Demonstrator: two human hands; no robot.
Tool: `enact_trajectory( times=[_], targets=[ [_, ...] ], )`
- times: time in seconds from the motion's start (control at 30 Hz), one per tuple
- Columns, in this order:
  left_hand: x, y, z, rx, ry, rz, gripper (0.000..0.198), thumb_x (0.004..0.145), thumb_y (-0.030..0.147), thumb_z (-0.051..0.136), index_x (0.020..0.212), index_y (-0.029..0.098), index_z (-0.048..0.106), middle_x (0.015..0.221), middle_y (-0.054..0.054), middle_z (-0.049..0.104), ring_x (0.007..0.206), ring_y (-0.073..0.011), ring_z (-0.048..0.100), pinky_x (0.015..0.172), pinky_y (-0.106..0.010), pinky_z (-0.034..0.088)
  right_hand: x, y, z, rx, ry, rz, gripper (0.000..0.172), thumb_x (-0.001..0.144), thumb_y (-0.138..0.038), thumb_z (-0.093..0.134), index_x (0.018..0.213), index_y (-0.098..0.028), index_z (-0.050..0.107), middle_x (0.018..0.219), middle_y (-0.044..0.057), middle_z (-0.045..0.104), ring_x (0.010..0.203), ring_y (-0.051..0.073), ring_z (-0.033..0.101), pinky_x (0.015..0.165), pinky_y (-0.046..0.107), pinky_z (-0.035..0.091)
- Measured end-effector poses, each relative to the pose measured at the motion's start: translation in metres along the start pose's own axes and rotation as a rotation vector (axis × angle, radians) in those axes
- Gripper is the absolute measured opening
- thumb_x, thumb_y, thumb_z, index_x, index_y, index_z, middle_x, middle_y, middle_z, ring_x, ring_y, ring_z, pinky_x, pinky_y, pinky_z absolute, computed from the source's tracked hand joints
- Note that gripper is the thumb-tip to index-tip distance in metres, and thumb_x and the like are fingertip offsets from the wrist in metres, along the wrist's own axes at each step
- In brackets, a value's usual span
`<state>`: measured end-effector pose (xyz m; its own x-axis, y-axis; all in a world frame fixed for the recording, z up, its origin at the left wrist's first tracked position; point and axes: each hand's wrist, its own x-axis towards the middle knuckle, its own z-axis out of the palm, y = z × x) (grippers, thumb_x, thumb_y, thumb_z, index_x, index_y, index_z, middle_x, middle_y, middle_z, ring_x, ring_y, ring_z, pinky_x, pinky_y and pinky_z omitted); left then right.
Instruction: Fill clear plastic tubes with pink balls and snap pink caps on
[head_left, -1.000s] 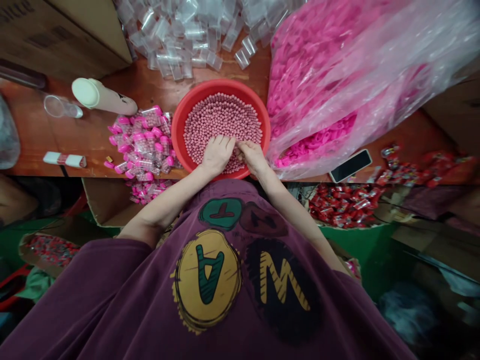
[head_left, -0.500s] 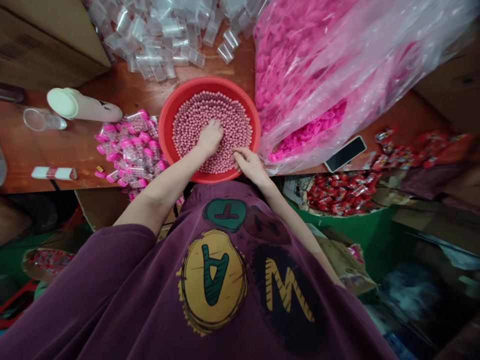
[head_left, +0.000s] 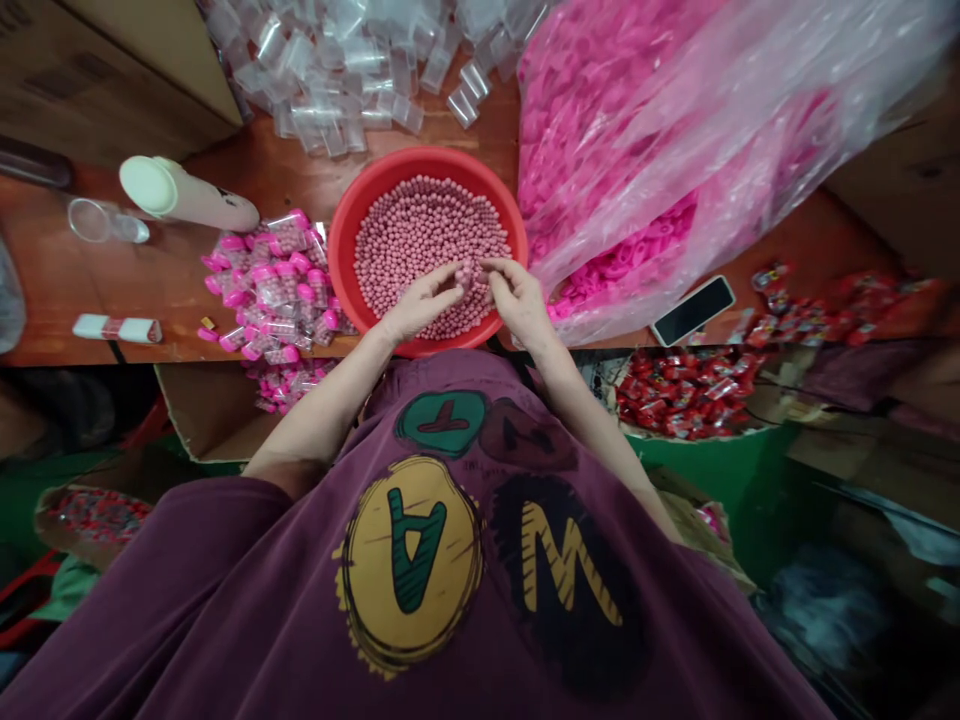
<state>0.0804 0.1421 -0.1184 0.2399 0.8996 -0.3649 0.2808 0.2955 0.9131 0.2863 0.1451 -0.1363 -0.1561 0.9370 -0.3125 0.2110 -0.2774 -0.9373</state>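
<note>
A red basin (head_left: 347,215) full of small pink beads (head_left: 427,225) stands at the table edge in front of me. My left hand (head_left: 424,303) is over its near side, fingers curled together around some pink beads at their tips. Facing it, my right hand (head_left: 519,298) pinches what looks like a small clear cup (head_left: 478,272) against the left fingertips. Fingers and beads hide most of that cup. To the left of the basin lies a pile of clear containers with pink caps (head_left: 277,280), beads inside them.
Empty clear cups (head_left: 330,80) are heaped behind the basin. A big plastic bag of pink parts (head_left: 600,140) lies right, with a phone (head_left: 692,310) beside it. Left are a white bottle (head_left: 191,197) and a cardboard box (head_left: 112,80). Red-wrapped items (head_left: 686,390) fill a box below.
My left hand has lifted from the beads and come back toward me, meeting my right hand. The right hand has risen slightly over the basin's near right side. The view has shifted slightly.
</note>
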Motion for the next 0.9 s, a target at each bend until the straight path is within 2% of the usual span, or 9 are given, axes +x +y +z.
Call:
enact_trajectory(
  times=[0.13,0.23,0.37,0.5,0.63,0.73,0.9],
  targets=[
    [-0.011,0.020,0.000,-0.322,-0.072,-0.231,0.058,0.095,0.024,0.050,0.149,0.018,0.071,0.132,-0.014,0.081,0.113,-0.0250,0.082,0.089,-0.038,0.069,0.007,-0.015,-0.002,-0.094,-0.047,-0.173,0.032,0.108,-0.039,0.055,0.132,-0.026,0.073,0.128,0.008,0.077,0.119,0.026,0.073,0.114,0.050,0.062],
    [-0.014,0.027,0.000,-0.436,-0.038,-0.336,0.048,0.095,0.023,0.046,0.132,0.017,0.077,0.111,-0.012,0.083,0.096,-0.0227,0.081,0.079,-0.035,0.068,0.007,-0.027,-0.003,-0.178,-0.119,-0.261,0.033,0.108,-0.034,0.055,0.135,-0.027,0.073,0.130,0.008,0.075,0.123,0.026,0.070,0.117,0.050,0.060],
    [-0.013,0.027,0.001,-0.475,0.015,-0.393,0.035,0.107,0.036,0.044,0.106,0.019,0.075,0.096,-0.010,0.078,0.098,-0.0237,0.080,0.078,-0.035,0.069,0.006,-0.041,-0.002,-0.250,-0.198,-0.318,0.032,0.107,-0.031,0.059,0.135,-0.027,0.074,0.130,0.007,0.073,0.121,0.026,0.068,0.116,0.053,0.059],
    [-0.009,0.019,0.002,-0.398,0.026,-0.402,0.051,0.116,0.050,0.036,0.100,0.019,0.072,0.085,-0.010,0.072,0.095,-0.0270,0.081,0.080,-0.044,0.070,0.006,-0.049,-0.003,-0.283,-0.284,-0.326,0.023,0.109,-0.034,0.062,0.126,-0.028,0.077,0.117,0.005,0.074,0.116,0.026,0.068,0.117,0.056,0.058],
    [-0.005,0.011,0.002,-0.355,0.009,-0.392,0.074,0.116,0.073,0.024,0.112,0.018,0.073,0.084,-0.009,0.068,0.099,-0.0298,0.083,0.089,-0.054,0.069,0.006,-0.054,-0.010,-0.294,-0.354,-0.316,0.020,0.106,-0.031,0.064,0.120,-0.026,0.077,0.114,0.005,0.074,0.108,0.024,0.067,0.109,0.049,0.060],
    [-0.003,0.012,0.003,-0.367,0.045,-0.385,0.083,0.106,0.090,0.030,0.114,0.019,0.072,0.086,-0.009,0.067,0.102,-0.0309,0.082,0.093,-0.053,0.066,0.005,-0.052,-0.013,-0.297,-0.380,-0.290,0.020,0.101,-0.025,0.063,0.116,-0.022,0.075,0.114,0.005,0.074,0.101,0.021,0.066,0.099,0.042,0.060],
    [-0.004,0.024,0.005,-0.464,0.076,-0.423,0.096,0.098,0.100,0.020,0.092,0.016,0.066,0.082,-0.011,0.062,0.090,-0.0298,0.079,0.084,-0.048,0.062,0.007,-0.039,-0.010,-0.276,-0.389,-0.283,0.033,0.093,-0.019,0.061,0.125,-0.022,0.071,0.113,0.005,0.073,0.089,0.019,0.062,0.086,0.036,0.057]
  ],
)
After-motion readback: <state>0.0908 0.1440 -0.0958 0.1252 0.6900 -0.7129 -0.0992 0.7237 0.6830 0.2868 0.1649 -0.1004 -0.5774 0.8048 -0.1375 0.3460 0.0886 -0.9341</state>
